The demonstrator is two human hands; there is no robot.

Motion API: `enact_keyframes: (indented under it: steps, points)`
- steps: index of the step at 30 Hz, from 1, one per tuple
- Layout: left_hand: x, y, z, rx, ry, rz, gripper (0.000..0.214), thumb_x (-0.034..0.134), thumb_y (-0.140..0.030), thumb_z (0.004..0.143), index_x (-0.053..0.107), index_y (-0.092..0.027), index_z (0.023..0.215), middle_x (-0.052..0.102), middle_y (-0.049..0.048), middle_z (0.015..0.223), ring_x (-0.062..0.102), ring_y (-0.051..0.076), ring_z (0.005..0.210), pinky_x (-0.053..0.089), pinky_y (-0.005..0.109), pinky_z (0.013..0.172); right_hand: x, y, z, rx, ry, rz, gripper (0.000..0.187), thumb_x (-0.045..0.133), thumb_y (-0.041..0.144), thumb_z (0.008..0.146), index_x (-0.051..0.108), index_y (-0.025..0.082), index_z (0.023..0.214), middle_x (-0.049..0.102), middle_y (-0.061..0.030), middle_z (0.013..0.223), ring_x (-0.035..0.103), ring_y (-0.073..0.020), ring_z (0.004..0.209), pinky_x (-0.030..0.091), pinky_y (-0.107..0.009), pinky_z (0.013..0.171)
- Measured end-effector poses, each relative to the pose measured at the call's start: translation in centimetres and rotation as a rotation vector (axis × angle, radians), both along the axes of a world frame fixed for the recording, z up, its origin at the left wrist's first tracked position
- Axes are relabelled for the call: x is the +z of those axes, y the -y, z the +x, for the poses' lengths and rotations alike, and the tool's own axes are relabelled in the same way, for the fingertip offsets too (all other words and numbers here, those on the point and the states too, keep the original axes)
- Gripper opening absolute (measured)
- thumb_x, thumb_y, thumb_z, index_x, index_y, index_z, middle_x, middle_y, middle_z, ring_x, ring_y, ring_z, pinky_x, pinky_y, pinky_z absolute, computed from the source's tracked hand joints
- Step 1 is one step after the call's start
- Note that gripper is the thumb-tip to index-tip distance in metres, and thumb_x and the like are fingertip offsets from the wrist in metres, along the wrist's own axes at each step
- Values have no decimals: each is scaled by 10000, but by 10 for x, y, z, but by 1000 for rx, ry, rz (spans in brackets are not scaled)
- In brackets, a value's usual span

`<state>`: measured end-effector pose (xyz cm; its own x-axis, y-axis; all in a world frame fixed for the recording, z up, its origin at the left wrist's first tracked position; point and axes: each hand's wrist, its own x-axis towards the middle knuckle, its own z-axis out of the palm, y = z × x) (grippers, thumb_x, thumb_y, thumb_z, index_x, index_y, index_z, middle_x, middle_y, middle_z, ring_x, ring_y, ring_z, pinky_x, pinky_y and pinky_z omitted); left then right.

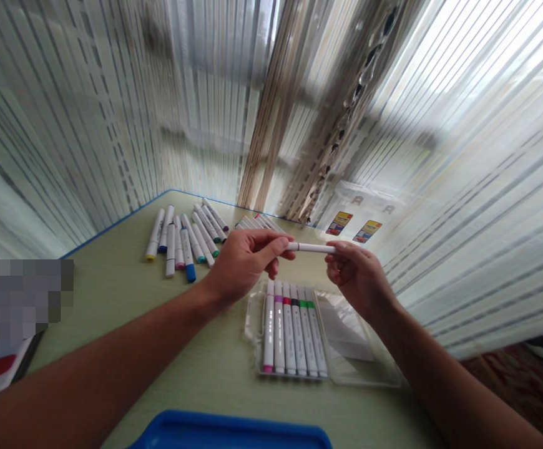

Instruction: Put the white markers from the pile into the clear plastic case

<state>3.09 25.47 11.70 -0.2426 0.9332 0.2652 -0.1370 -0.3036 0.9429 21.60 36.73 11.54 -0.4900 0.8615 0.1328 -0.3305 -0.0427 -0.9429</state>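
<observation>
A white marker lies level between my two hands, above the table. My left hand pinches its left end between thumb and fingers, and my right hand grips the right end with its fingertips. Just below stands an open clear plastic case on the table. Its left half holds several white markers in a row, with pink, purple, red, black and green bands. The right half has a whitish sheet in it. Both ends of the held marker are partly hidden by my fingers.
Several loose markers lie at the back left of the table, more behind my left hand. A clear container with two labels stands at the back right. A blue tray edge shows in front. String curtains hang behind.
</observation>
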Motion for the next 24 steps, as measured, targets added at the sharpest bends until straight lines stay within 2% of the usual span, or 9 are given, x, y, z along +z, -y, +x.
enact_keyframes:
  steps: [8,15,20,24]
  points:
    - [0,0,0,52,-148,-69,215,700,-203,800,733,-55,953,697,53,728,537,61,484,462,190,476,-2,-1,0,-2,17,53,106,744,237,763,763,139,797,694,-35,613,518,-70,400,371,-176,358]
    - [-1,-1,0,58,-192,-92,180,692,-183,800,721,-68,936,631,1,667,552,68,500,465,191,489,-3,3,1,32,56,109,115,752,257,778,777,152,816,689,-36,615,519,-68,417,377,-178,380]
    - [-3,-1,2,41,-245,-130,183,716,-214,782,712,-74,900,669,29,714,566,77,508,463,193,483,-7,5,1,14,180,265,130,799,278,743,778,168,810,675,-22,600,525,-79,429,386,-194,392]
    - [-6,0,3,16,-291,-133,198,726,-244,770,712,-84,886,656,26,660,579,97,510,471,202,485,-7,10,1,-68,390,465,197,843,328,677,776,171,775,660,-14,556,538,-99,445,404,-210,409]
